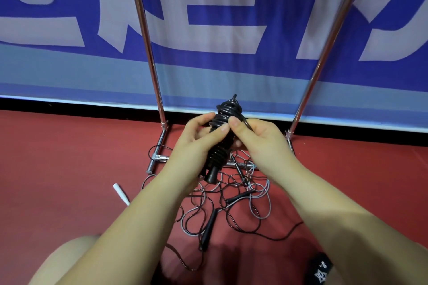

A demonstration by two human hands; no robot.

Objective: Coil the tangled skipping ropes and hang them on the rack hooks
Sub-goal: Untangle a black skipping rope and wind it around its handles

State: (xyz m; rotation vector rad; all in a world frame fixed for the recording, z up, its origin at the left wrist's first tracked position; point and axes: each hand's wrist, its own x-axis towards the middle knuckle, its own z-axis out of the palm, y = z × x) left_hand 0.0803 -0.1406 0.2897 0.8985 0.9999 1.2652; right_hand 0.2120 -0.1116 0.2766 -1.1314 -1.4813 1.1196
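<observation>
- A wound rope bundle (223,136) sits between the left hand (196,139) and right hand (259,139).
- Tangled ropes (231,201) lie below, before the rack (148,53).
- A banner (231,18) stands behind.

Two bare forearms, no sleeves, hands (231,141) ungloved, short plain fingernails, bare knee (67,259) at lower left

- Between the two rack poles (148,53) we see open room, backed by the banner (208,30).
- Near us, tangled ropes (234,201) clutter the floor (69,157); bare floor lies left and right.
</observation>
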